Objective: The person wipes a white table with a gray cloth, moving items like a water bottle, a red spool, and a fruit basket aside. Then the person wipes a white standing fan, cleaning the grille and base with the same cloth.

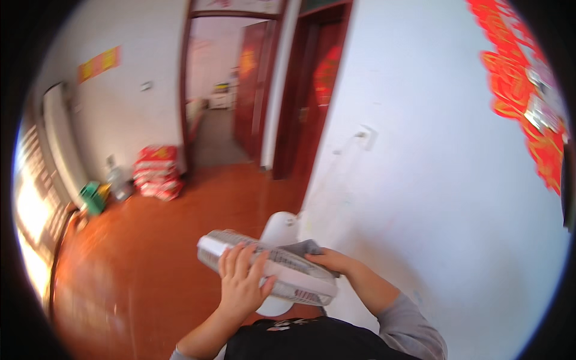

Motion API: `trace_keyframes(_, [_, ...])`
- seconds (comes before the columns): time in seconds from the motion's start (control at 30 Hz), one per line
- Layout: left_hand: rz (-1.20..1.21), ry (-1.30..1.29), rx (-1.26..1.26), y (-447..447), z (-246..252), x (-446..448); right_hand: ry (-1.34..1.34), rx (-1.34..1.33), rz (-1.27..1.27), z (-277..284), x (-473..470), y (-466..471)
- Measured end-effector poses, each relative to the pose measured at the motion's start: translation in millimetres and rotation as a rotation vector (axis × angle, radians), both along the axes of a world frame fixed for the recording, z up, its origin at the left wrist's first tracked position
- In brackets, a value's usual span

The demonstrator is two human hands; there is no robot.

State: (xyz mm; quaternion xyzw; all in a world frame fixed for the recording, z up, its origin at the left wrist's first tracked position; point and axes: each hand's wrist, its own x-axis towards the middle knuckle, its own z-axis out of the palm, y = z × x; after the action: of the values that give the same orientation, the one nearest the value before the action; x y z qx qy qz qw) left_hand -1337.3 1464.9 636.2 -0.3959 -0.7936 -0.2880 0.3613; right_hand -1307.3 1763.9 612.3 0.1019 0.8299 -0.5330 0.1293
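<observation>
A white electric fan (300,275) with a ribbed grille stands before me, its head seen from above and its rim slanting across the view. Parts of a white rounded base (275,307) show beneath the head. My left hand (242,281) grips the rim, fingers spread over the top and thumb along the near side. In my right hand (334,261) is a grey cloth (300,247), pressed against the far side of the fan head. The fingertips of that hand are partly hidden by the cloth.
A pale wall (418,180) with a wall socket (365,136) rises close on the right. Stacked red-and-white bags (157,173), a clear bottle (118,182) and a green bin (92,198) stand along the far wall. An open doorway (216,130) lies ahead beyond the reddish floor (157,243).
</observation>
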Motion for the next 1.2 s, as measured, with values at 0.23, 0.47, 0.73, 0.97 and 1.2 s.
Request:
trace_keyframes(0.23, [-0.098, -0.074, 0.024, 13.2, -11.4, -19.1, 0.101, 0.099, -0.157, 57.7, 42.3, -31.4])
trace_keyframes(0.47, [-0.134, -0.037, 0.032, 4.6, -9.9, -12.1, 0.28, -0.215, -0.256, 92.9, 89.1, -74.0])
trace_keyframes(0.73, [-0.473, -0.245, 0.187, -5.2, 18.5, -25.9, 0.421, -0.995, -0.267, 120.2, 62.2, -110.9])
trace_keyframes(0.97, [-1.046, -1.022, 0.499, -13.7, 64.7, -11.8, 0.223, -1.05, 0.028, 115.9, 37.1, -131.7])
trace_keyframes(1.2, [-0.484, -0.917, 1.275, -70.3, 49.7, -63.2, 0.575, -0.218, 0.392, 107.2, 22.7, -72.6])
